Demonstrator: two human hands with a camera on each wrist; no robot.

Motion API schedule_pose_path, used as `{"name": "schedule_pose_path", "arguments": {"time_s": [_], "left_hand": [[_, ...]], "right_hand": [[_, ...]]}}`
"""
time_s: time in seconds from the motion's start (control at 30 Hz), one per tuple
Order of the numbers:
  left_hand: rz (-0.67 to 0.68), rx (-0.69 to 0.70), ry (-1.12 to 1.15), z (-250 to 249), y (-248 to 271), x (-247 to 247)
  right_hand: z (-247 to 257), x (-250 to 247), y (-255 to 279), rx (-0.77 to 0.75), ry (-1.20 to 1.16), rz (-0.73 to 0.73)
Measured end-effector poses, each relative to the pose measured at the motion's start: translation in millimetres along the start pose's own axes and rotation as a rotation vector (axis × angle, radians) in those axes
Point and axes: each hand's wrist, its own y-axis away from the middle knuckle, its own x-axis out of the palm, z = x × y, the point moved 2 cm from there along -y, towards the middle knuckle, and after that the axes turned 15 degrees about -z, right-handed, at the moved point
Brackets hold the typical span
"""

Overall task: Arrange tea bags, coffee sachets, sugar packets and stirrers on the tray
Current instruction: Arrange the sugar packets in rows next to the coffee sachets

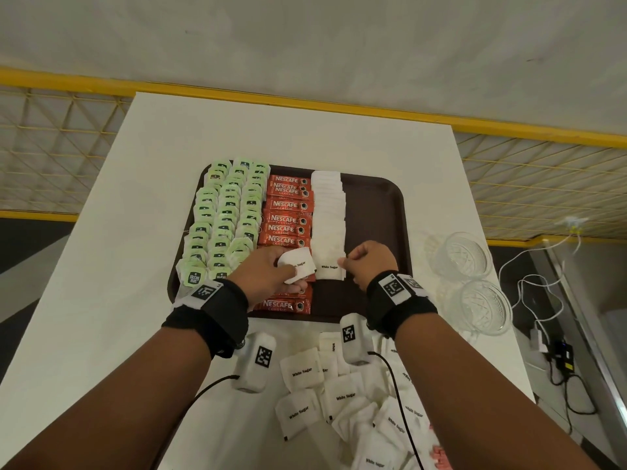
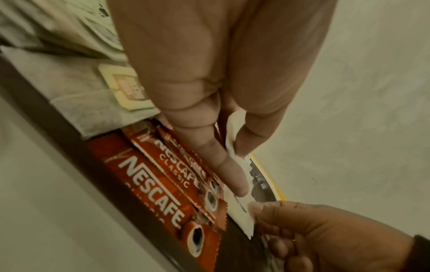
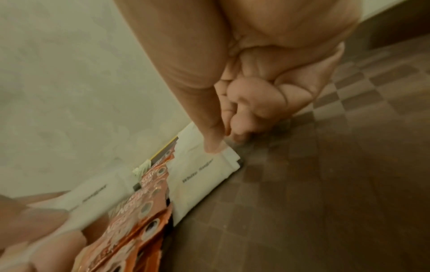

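A brown tray holds columns of green tea bags, red Nescafe coffee sachets and a row of white sugar packets. My left hand hovers over the front of the coffee column and grips a few white sugar packets; in the left wrist view its fingers pinch the white paper. My right hand pinches the right edge of the nearest sugar packet in the row, thumb on its corner. No stirrers are in view.
A heap of loose sugar packets lies on the white table in front of the tray, with some pink packets at its right. Two glass bowls stand right of the tray. Cables hang past the table's right edge.
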Motion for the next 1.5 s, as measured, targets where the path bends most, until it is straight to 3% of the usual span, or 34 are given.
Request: {"name": "schedule_pose_path", "arguments": {"time_s": [0.07, 0.23, 0.5, 0.77, 1.07, 1.33, 1.5], "left_hand": [[0.026, 0.015, -0.018, -1, 3, 3], [0.049, 0.096, -0.116, -1, 6, 11], [-0.070, 0.120, -0.234, -2, 5, 6], [-0.140, 0.139, -0.267, 0, 17, -2], [-0.166, 0.187, -0.372, 9, 64, -6], [-0.191, 0.259, -0.624, 41, 111, 16], [-0.080, 0.268, -0.766, 62, 138, 45]], "right_hand": [[9, -6, 5, -0.087, -0.014, -0.041], [31, -14, 29, -0.189, -0.150, 0.284], [-5, -19, 17, -0.003, -0.158, 0.176], [-1, -4, 11, 0.031, 0.004, 0.138], [-11, -38, 37, -0.147, 0.150, 0.149], [-46, -79, 101, -0.393, 0.268, 0.402], [-83, -77, 123, -0.508, 0.467, 0.527]]}}
